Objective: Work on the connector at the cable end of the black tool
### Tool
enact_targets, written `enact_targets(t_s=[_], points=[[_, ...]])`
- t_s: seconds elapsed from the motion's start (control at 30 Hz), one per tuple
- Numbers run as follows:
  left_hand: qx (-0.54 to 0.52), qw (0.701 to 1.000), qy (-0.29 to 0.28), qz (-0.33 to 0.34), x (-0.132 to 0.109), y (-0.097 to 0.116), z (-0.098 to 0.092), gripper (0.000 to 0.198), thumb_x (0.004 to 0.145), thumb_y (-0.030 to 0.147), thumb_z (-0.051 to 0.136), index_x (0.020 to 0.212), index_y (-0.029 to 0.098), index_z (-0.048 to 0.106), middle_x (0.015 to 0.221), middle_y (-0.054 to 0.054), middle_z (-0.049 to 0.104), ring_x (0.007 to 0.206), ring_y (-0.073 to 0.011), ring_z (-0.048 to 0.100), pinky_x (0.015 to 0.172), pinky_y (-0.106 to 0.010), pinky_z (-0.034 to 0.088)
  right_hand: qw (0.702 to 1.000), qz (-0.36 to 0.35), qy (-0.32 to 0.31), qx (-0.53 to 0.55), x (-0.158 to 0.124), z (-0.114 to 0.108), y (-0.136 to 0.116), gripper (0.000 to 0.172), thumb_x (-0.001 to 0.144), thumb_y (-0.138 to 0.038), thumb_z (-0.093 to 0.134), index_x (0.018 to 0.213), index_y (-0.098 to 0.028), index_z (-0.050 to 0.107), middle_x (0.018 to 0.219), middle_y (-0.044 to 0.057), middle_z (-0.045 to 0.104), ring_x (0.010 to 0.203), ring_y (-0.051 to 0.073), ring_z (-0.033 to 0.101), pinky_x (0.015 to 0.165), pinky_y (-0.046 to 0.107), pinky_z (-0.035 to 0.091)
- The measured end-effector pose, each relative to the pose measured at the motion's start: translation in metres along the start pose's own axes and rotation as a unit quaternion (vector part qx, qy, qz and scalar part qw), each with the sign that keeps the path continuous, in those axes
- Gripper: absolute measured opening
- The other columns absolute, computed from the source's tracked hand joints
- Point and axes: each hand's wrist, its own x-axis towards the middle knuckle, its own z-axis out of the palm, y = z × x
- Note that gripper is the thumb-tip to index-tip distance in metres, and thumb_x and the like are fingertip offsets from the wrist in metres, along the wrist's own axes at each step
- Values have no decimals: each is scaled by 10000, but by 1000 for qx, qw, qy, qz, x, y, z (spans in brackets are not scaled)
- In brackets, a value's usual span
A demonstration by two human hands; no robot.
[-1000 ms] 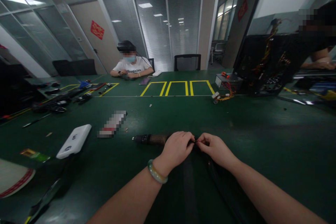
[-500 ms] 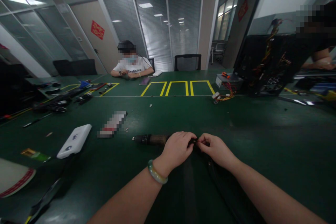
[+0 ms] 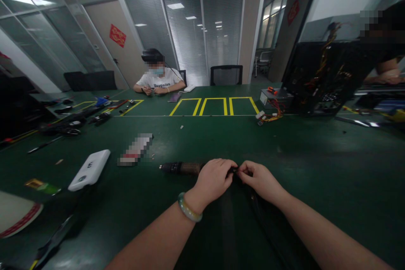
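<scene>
On the green table lies a black-and-brown cylindrical tool (image 3: 187, 168), its narrow metal tip pointing left. My left hand (image 3: 212, 179), with a bangle (image 3: 190, 207) on the wrist, is wrapped over the right end of this tool, fingers closed. Just right of it, my right hand (image 3: 257, 179) pinches at the same end with thumb and fingertips. Between the fingertips of both hands is a small dark part, too hidden to name. A thick black cable or hose (image 3: 257, 206) runs from under my right hand toward the front edge.
To the left are a white power bank (image 3: 89, 170), a blurred-out flat item (image 3: 136, 149), a green-and-gold piece (image 3: 42, 185) and a pale container (image 3: 19, 215). A computer case (image 3: 316, 80) and power supply (image 3: 275, 98) stand back right. A person (image 3: 161, 76) sits opposite; another is at right.
My hands and the tool have stayed in place. The person opposite has shifted a hand slightly.
</scene>
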Motion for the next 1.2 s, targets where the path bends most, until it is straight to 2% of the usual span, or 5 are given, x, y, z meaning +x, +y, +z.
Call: enact_targets(t_s=[0.27, 1.2], points=[[-4, 1000, 1, -3, 1, 0, 0, 194, 897, 203, 565, 1089, 222, 574, 1027, -17, 643, 995, -195, 594, 927, -375, 453, 1000, -3, -3, -1, -1, -1, 0, 132, 873, -303, 557, 828, -196, 620, 713, -27, 651, 655, 134, 596, 578, 221, 397], [-7, 1000, -1, 10, 0, -1, 0, 252, 852, 135, 586, 1087, 227, 579, 1048, -9, 648, 1005, -192, 589, 934, -366, 444, 1000, -2, -1, -1, -2, -1, 0, 149, 874, -318, 561, 840, -189, 626, 720, -21, 652, 660, 136, 594, 584, 223, 396]])
